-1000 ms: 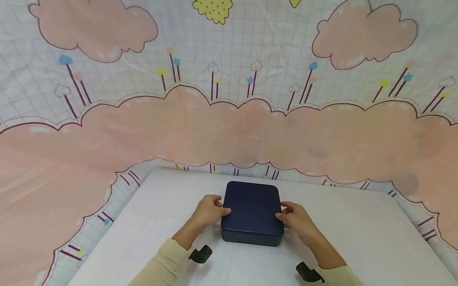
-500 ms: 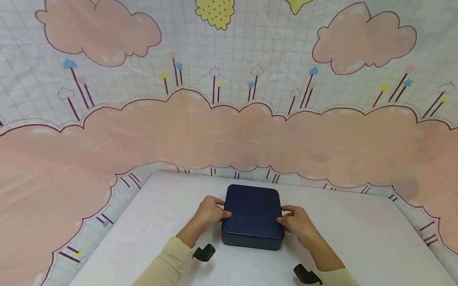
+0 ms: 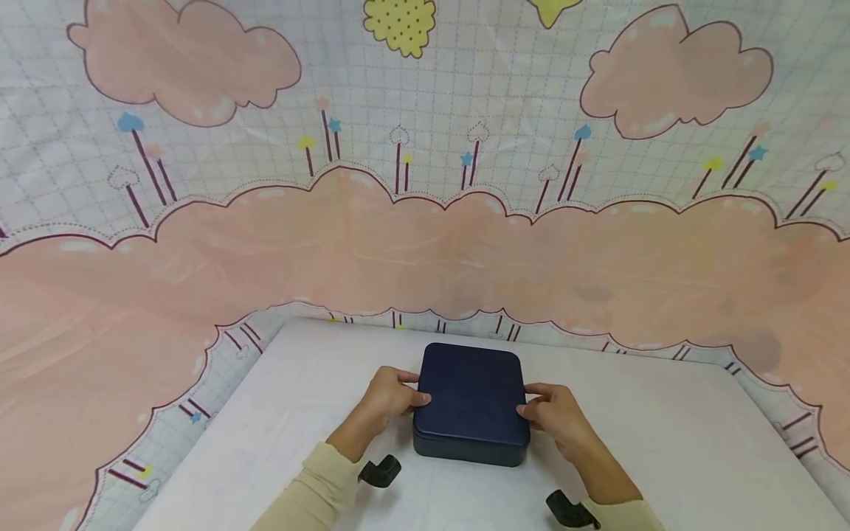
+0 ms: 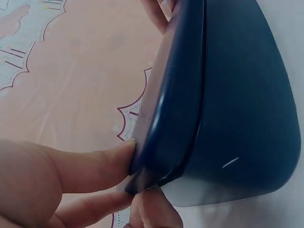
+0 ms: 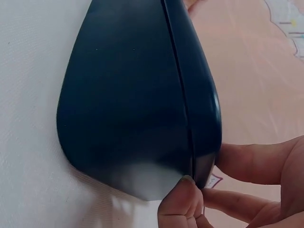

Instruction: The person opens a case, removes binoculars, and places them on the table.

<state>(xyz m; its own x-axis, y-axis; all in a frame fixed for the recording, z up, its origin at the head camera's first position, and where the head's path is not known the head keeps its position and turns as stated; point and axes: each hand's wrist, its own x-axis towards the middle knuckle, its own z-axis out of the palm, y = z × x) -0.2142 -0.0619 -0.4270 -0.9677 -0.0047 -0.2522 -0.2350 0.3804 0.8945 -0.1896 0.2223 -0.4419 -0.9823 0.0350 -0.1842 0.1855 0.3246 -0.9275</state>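
A dark blue box (image 3: 468, 450) with rounded corners lies on the white table (image 3: 319, 391), its smooth lid (image 3: 471, 391) on top. My left hand (image 3: 387, 398) pinches the lid's left edge, thumb over the top and fingertips at the seam below. On the opposite side my right hand (image 3: 556, 419) grips the lid the same way. A thin seam between the lid and the body (image 4: 251, 104) shows in the left wrist view, with the fingertips (image 4: 154, 209) right under the lid's rim. The right wrist view shows one fingertip (image 5: 183, 197) at that seam too.
Behind the table hangs a cloth backdrop (image 3: 372, 251) printed with pink clouds, and it also runs down both sides. Black wrist mounts (image 3: 381, 471) stick out from the cream sleeves (image 3: 312, 479). The table's far edge lies a little beyond the box.
The head view has tilted slightly, so the whole scene sits a little lower in the picture. Both hands keep hold of the lid's sides, and the lid stays on the box.
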